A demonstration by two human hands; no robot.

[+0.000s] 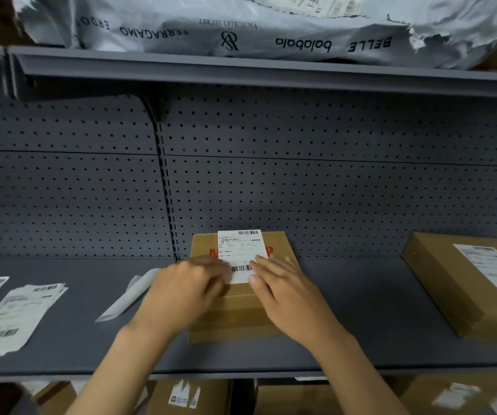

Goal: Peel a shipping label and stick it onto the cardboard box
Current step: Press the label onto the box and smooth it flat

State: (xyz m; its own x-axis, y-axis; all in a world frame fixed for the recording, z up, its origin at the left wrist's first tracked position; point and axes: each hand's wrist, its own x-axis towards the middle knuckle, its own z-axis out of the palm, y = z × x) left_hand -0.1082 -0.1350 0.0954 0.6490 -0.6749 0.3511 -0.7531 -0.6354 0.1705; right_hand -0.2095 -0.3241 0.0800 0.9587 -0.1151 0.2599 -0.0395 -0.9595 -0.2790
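A brown cardboard box (235, 319) with red lettering lies on the grey shelf (346, 310) in the middle of the view. A white shipping label (241, 248) with barcodes lies flat on its top. My left hand (181, 292) rests flat on the box's left side, fingers over the label's lower left corner; it is blurred. My right hand (283, 292) lies flat on the box's right side, fingertips on the label's lower right edge. Neither hand grips anything. A strip of peeled backing paper (127, 298) lies on the shelf just left of my left hand.
A stack of unpeeled labels (17, 313) sits at the shelf's left end. A second labelled cardboard box (468, 283) stands at the right. A pegboard wall backs the shelf. A grey plastic mail bag (241, 25) lies on the shelf above. More boxes sit below.
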